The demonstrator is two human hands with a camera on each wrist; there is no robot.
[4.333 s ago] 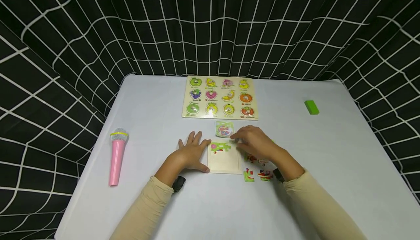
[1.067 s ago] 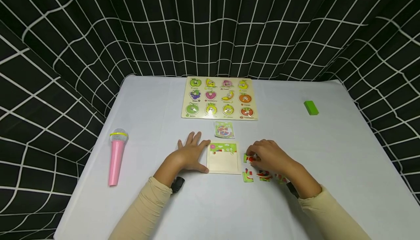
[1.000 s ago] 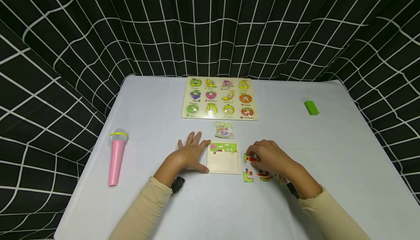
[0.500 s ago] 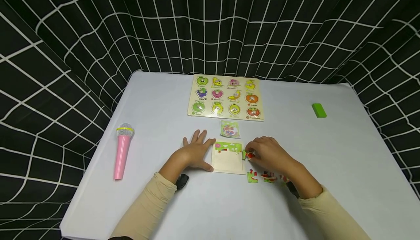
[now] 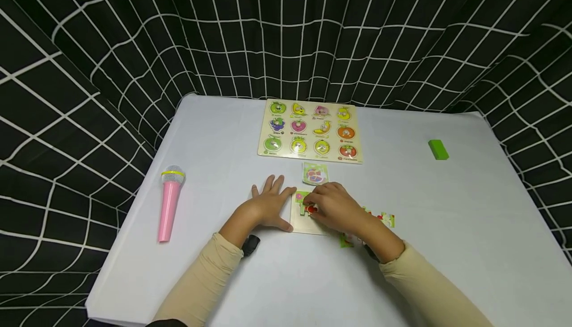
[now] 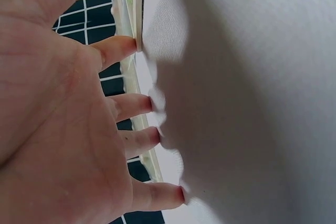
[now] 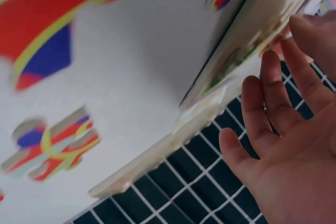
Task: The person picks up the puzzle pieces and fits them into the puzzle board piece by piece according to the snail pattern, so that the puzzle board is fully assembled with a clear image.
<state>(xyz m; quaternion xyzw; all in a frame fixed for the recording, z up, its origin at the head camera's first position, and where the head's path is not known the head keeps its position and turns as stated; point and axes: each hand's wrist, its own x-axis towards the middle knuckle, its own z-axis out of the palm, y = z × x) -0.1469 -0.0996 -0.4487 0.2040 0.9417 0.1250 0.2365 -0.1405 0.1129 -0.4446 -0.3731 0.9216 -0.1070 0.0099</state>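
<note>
My left hand [image 5: 266,209] lies with spread fingers at the left edge of a small wooden puzzle tray [image 5: 305,225]. In the left wrist view its thumb and index finger touch the tray's edge, and the other fingertips rest on the white cloth. My right hand [image 5: 336,208] is over the tray and pinches a red and green jigsaw piece [image 5: 308,209] below the tray's top row of pieces [image 5: 299,196]. The hand hides much of the tray's right side. More loose jigsaw pieces [image 5: 388,218] lie to the right, partly behind the right forearm.
A picture card [image 5: 315,173] lies just beyond the tray, and behind it a fruit peg puzzle board [image 5: 310,131]. A pink toy microphone [image 5: 168,210] lies at left, a green block [image 5: 438,149] at far right. A black grid curtain [image 5: 304,34] surrounds the table.
Over the last second my right hand took a red and green piece from the table on the right and carried it left over the tray. The left hand stays; the head view shifted slightly.
</note>
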